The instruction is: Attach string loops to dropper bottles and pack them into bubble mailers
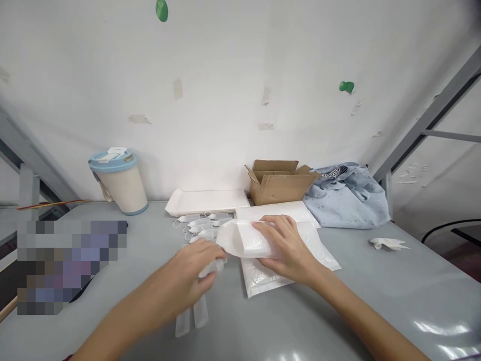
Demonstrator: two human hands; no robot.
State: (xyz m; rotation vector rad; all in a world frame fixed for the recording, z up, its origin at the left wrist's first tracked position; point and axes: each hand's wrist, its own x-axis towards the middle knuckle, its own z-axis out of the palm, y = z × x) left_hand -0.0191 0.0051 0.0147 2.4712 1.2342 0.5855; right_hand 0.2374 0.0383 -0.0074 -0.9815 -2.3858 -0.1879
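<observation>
My right hand (287,245) is closed around a white bubble mailer (255,239), its open flap end pointing left. More white bubble mailers (263,283) lie flat on the table under that hand. My left hand (188,278), slightly blurred, is at the mailer's open end, its fingertips near the flap. Between its thumb and fingers shows a slim translucent piece (213,268), partly hidden. Several similar pieces with white string loops (203,225) lie behind the left hand. Two translucent strips (201,312) stick out on the table below it.
A stack of white mailers (210,200) rests against the wall. Beside it stand an open cardboard box (283,188) and a light blue cloth bundle (347,200). A cream tumbler with a blue lid (126,185) is back left. A crumpled tissue (389,244) lies right; a pixelated item (75,268) lies left.
</observation>
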